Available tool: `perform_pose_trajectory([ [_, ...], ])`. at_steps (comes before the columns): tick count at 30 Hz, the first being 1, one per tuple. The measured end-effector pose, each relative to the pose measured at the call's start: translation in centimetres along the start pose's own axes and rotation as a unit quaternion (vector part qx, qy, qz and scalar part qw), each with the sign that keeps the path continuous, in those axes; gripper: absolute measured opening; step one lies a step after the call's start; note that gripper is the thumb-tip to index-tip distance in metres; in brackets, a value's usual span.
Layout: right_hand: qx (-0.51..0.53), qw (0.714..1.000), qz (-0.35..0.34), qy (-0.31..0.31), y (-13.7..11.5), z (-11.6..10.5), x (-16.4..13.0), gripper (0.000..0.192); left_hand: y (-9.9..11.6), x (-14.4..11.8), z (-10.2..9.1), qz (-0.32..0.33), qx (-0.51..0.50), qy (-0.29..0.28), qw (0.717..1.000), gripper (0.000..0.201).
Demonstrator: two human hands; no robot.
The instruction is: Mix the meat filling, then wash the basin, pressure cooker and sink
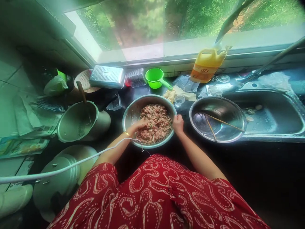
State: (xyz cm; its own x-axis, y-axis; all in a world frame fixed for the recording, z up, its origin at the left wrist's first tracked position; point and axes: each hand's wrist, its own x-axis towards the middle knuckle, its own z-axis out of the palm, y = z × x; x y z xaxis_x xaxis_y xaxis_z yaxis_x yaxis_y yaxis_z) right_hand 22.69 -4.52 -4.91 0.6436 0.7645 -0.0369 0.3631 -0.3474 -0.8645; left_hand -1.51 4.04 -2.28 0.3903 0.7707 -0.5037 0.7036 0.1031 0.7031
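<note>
A metal basin (125, 119) stands on the dark counter in front of me, with a mound of minced meat (156, 119) flecked with green in it. My left hand (141, 124), a gold bangle at its wrist, reaches over the left side into the meat. Its fingers look stretched out, with the tips sunk in the mince and hidden. At the right side of the basin, my right hand (178, 123) is closed on the rim. A pale cable with a hooked end (141, 144) crosses in front of my left forearm and over the basin's near edge.
To the right, a second steel basin (194, 127) holds two chopsticks (211, 128) beside the sink (274, 111). Left stands a deep pot (102, 122) with a wooden-handled tool. Behind are a green ladle (154, 79), a metal tray (107, 77) and a yellow jug (206, 65).
</note>
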Motion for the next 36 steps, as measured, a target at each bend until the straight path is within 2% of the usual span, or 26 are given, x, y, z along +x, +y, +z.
perform_pose_trajectory([
  [3, -0.005, 1.0, -0.001, -0.002, -0.1, 0.0, 0.0, 0.018, 1.9, -0.9, 1.3, 0.018, -0.03, -0.018, 0.999, 0.073],
  [5, -0.005, 1.0, -0.005, 0.003, -0.2, 0.0, 0.0, 0.019, 3.3, -1.4, 2.0, 0.063, -0.004, -0.027, 0.998, 0.081],
  [8, -0.003, 1.0, -0.01, 0.008, -0.1, 0.0, 0.0, 0.019, 3.8, -1.4, 3.8, 0.17, 0.144, -0.017, 0.975, 0.08],
  [10, -0.007, 1.0, -0.011, 0.005, -0.1, 0.0, 0.1, 0.019, 3.2, -0.9, 5.3, 0.204, 0.267, -0.002, 0.942, 0.066],
  [12, -0.013, 1.0, -0.012, 0.0, 0.0, 0.0, 0.1, 0.019, 2.8, 0.1, 6.3, 0.189, 0.357, 0.001, 0.915, 0.048],
  [14, -0.014, 1.0, -0.011, -0.005, -0.1, 0.0, 0.1, 0.018, 2.9, 1.1, 6.3, 0.155, 0.412, -0.011, 0.898, 0.038],
  [17, -0.006, 1.0, -0.01, -0.008, -0.2, -0.1, 0.0, 0.02, 4.0, 1.3, 4.7, 0.124, 0.434, -0.035, 0.891, 0.035],
  [19, -0.001, 1.0, -0.009, -0.008, -0.3, -0.1, -0.1, 0.021, 4.6, 0.8, 3.1, 0.137, 0.413, -0.032, 0.9, 0.037],
  [21, 0.004, 1.0, -0.008, -0.006, -0.3, -0.1, -0.1, 0.021, 4.6, 0.4, 2.0, 0.159, 0.395, 0.014, 0.905, 0.041],
  [23, 0.006, 1.0, -0.007, -0.004, -0.2, 0.0, -0.1, 0.021, 4.1, 0.6, 1.9, 0.153, 0.398, 0.078, 0.901, 0.049],
  [26, 0.003, 1.0, -0.003, -0.005, -0.1, 0.0, 0.0, 0.02, 3.1, 2.2, 3.4, 0.087, 0.395, 0.133, 0.905, 0.06],
  [29, -0.001, 1.0, 0.001, -0.008, -0.2, 0.0, 0.0, 0.02, 2.6, 3.4, 4.9, 0.033, 0.377, 0.138, 0.916, 0.061],
  [32, -0.004, 1.0, 0.002, -0.009, -0.4, -0.1, 0.0, 0.021, 2.9, 2.8, 3.5, 0.053, 0.374, 0.072, 0.923, 0.06],
  [34, -0.006, 1.0, 0.004, -0.011, -0.5, -0.1, 0.0, 0.021, 3.6, 1.6, 1.4, 0.072, 0.34, -0.027, 0.937, 0.065],
  [36, -0.006, 1.0, 0.005, -0.011, -0.6, -0.1, 0.0, 0.02, 4.3, 0.4, -0.2, 0.074, 0.224, -0.139, 0.962, 0.07],
])
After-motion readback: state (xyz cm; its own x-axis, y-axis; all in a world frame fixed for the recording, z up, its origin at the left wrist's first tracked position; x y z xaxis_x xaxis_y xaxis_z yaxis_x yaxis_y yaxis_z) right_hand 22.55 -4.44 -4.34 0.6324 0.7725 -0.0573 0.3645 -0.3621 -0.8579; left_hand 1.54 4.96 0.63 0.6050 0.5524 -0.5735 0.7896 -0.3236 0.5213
